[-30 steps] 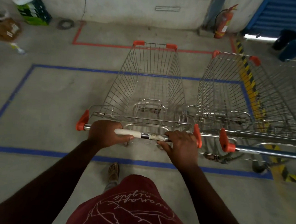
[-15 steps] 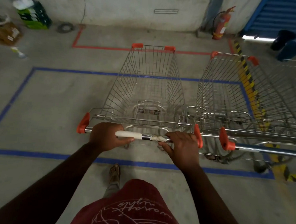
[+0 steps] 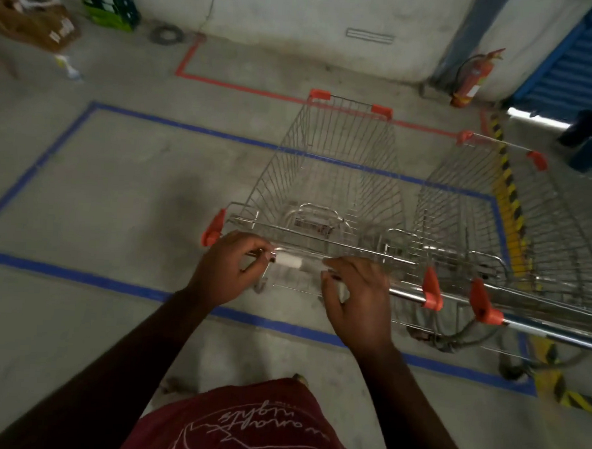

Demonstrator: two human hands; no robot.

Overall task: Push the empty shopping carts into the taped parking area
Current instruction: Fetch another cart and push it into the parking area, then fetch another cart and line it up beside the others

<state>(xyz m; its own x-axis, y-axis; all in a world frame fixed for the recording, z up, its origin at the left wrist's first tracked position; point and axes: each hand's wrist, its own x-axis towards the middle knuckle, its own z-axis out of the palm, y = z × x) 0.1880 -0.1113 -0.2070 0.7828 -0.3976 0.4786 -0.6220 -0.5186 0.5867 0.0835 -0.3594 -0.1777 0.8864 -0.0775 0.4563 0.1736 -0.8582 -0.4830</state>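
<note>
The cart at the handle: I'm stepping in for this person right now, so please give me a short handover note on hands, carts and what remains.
Left hand: fingers loosely curled at the handle of the near cart; firm grip not evident.
Right hand: fingers spread over the same handle, open.
Near cart: empty, standing within the blue tape outline, beside a second cart on its right.
Done: this cart looks parked.
Left: let go fully, then check for further carts; none shows outside the tape here.
</note>
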